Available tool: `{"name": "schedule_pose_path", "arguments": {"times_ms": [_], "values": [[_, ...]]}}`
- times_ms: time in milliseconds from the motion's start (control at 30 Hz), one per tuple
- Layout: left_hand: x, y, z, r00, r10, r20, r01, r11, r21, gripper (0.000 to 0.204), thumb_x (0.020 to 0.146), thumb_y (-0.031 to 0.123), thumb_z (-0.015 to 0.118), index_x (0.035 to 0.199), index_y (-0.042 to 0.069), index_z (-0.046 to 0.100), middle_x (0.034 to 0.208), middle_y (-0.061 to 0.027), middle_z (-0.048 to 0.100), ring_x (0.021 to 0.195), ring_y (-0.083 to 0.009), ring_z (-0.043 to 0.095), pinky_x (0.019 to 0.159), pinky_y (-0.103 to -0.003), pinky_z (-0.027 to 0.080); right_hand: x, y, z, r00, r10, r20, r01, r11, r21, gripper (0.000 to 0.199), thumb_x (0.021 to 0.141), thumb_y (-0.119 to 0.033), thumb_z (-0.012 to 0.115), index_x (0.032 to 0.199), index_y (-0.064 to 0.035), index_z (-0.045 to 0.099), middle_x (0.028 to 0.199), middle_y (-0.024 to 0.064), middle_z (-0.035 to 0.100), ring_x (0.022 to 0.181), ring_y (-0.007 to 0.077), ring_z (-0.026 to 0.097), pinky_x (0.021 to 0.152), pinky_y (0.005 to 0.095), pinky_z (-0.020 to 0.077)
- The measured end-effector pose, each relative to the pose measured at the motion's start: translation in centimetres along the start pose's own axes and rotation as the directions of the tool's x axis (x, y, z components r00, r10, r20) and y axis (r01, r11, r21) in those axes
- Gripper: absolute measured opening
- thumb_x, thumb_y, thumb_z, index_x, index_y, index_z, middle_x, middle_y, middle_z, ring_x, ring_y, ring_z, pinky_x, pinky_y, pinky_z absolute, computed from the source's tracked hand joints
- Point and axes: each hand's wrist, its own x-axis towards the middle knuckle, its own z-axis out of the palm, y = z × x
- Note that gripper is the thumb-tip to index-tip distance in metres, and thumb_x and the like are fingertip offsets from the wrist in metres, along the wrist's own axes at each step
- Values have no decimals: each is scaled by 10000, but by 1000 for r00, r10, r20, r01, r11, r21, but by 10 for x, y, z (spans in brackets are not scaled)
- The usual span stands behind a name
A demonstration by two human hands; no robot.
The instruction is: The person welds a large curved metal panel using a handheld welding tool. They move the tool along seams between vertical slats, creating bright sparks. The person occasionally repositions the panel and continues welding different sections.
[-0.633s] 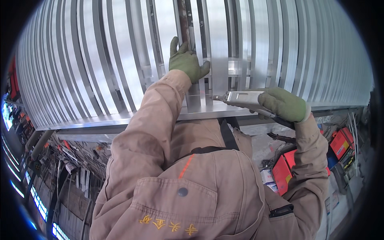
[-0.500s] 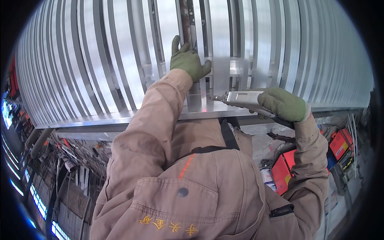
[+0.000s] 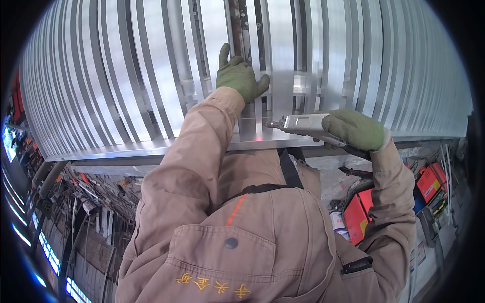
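Note:
My left hand [image 3: 238, 79] is in a green work glove and rests on the upright metal slats, index finger and thumb spread apart. Some fingertips are hard to see among the slats. Closed around the body of a silver laser welding gun [image 3: 305, 122] is my right hand [image 3: 356, 130], gloved in green too. The gun's nozzle points left, close to the lower ends of the slats. A small red light spot shows near the nozzle on the metal edge rail [image 3: 202, 146]. Silvery slats [image 3: 149, 60] stand side by side across the panel.
Red cases [image 3: 357, 216] and another red box [image 3: 431, 183] lie below on the right. Cables and scrap pieces [image 3: 103, 197] clutter the floor at left. The panel's front edge runs just before my body.
My left hand has shifted very slightly to the right along the slats. The welding gun stays almost in place, with my right hand still around it.

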Motion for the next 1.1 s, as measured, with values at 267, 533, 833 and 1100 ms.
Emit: {"name": "schedule_pose_path", "arguments": {"times_ms": [267,533,833,1100], "values": [[2,1,5,1000,3,-1,-3,1000,-1,789,1118,662,438,1132,34,916,1325,-85,850,1523,-200,597,1450,-558,-60,24,5,5,992,-104,72,104,995,6,730,1218,-642,462,1451,-19,761,1229,159,826,1125,281,752,1039,439,579],[1,2,0,1000,5,19,-4,1000,-30,765,1107,643,463,1076,30,921,1325,-89,852,1524,-191,597,1454,-557,-59,38,5,13,999,-11,53,13,999,-36,769,1188,-713,487,1464,-53,771,1214,143,826,1112,248,743,1020,407,587],[2,2,2,1000,3,23,-3,1000,-1,783,1110,655,443,1123,33,918,1351,-84,843,1536,-195,587,1450,-550,-76,46,11,15,999,6,40,-6,1000,-1,809,1160,-770,492,1433,-69,790,1114,120,823,965,209,741,875,371,609],[5,1,9,1000,-1,-7,1,1000,-3,767,1099,660,456,1114,50,921,1357,-94,839,1543,-196,581,1450,-552,-65,43,7,16,999,23,45,-25,999,37,770,1171,-725,520,1445,-55,780,1122,95,805,987,189,720,902,369,602]]}}
